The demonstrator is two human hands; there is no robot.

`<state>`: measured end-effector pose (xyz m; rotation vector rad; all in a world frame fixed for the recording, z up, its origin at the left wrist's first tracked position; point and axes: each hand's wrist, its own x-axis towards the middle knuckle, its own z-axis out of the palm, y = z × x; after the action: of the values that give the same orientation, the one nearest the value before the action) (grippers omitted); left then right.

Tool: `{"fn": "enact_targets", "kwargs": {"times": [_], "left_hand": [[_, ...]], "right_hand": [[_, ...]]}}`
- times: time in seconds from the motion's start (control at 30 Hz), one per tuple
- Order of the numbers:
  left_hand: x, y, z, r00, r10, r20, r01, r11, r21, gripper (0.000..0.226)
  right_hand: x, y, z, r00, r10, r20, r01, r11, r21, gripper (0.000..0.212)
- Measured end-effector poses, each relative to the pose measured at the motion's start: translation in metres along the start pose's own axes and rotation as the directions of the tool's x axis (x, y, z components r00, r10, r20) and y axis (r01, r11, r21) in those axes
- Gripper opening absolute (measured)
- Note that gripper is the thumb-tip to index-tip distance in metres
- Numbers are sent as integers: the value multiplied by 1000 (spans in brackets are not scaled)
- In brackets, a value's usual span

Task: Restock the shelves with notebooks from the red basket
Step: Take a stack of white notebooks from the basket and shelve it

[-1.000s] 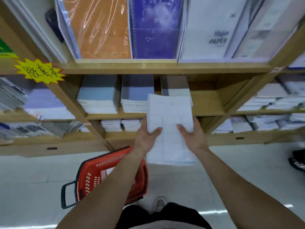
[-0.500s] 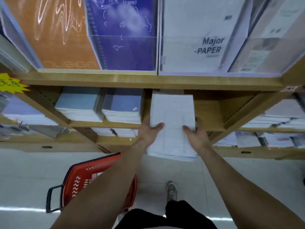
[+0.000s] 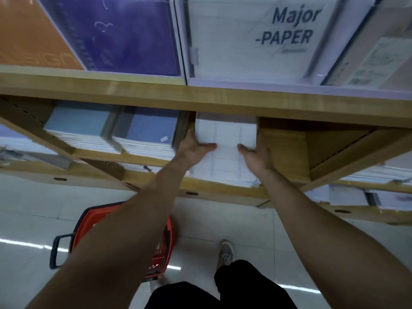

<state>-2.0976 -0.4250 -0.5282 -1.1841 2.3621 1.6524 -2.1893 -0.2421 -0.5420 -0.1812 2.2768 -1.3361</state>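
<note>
Legs and shoe: at the bottom edge, dark trousers [image 3: 223, 291] and one grey shoe [image 3: 225, 253] stand on the pale tiled floor [image 3: 301, 237].
Red basket: the red basket [image 3: 166, 246] sits on the floor at lower left, mostly hidden behind the left forearm; its dark handle [image 3: 58, 250] sticks out on the left. What it holds cannot be seen.
Left hand: the left hand [image 3: 194, 148] grips the left edge of the white notebook stack [image 3: 225, 150], thumb on the top cover, the other fingers hidden under or beside the stack.
Right hand: the right hand [image 3: 256, 156] grips the right edge of the same stack, thumb on top, fingers wrapped at the side.
Notebook stack: white covers with faint ruled lines, lying flat. Its far part is inside the middle shelf [image 3: 287, 161] opening, under the upper board; its near part hangs over the shelf front.
Neighbours on the shelf: just left of the stack stands a pile of blue notebooks [image 3: 147, 134], and further left a pile of light blue notebooks [image 3: 78, 126]. To the right of the stack the shelf board is bare wood.
Upper shelf: above the wooden board [image 3: 200, 99] stand large wrapped pads: an orange pad [image 3: 26, 36], a purple pad [image 3: 116, 34] and a white pad [image 3: 256, 41] printed "Major -PAPER".
</note>
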Motion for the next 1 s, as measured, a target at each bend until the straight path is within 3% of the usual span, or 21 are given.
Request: {"fn": "enact_targets", "kwargs": {"times": [0.13,0.27,0.4,0.63,0.9,1.0], "left_hand": [[-2,-8,4,998,-52,-19,53,998,16,84],[-33,-6,15,983,-111,-149,95,989,-111,56],[-59,-21,31,976,-64,-209,38,992,-124,49],[-32,-15,26,977,-52,-206,-6,963,-271,47],[21,2,20,972,18,-233,-52,988,-142,48],[26,-6,20,976,35,-215,-70,985,-156,51]], "right_hand": [[3,5,-5,998,28,63,-28,1000,1,58],[-26,18,-3,999,36,6,-36,999,25,46],[-50,27,9,999,11,-44,-7,995,95,44],[-23,7,13,988,-35,-150,60,985,162,37],[22,-1,21,984,68,-167,-22,964,266,53],[27,2,25,987,65,-146,-17,950,311,43]]}}
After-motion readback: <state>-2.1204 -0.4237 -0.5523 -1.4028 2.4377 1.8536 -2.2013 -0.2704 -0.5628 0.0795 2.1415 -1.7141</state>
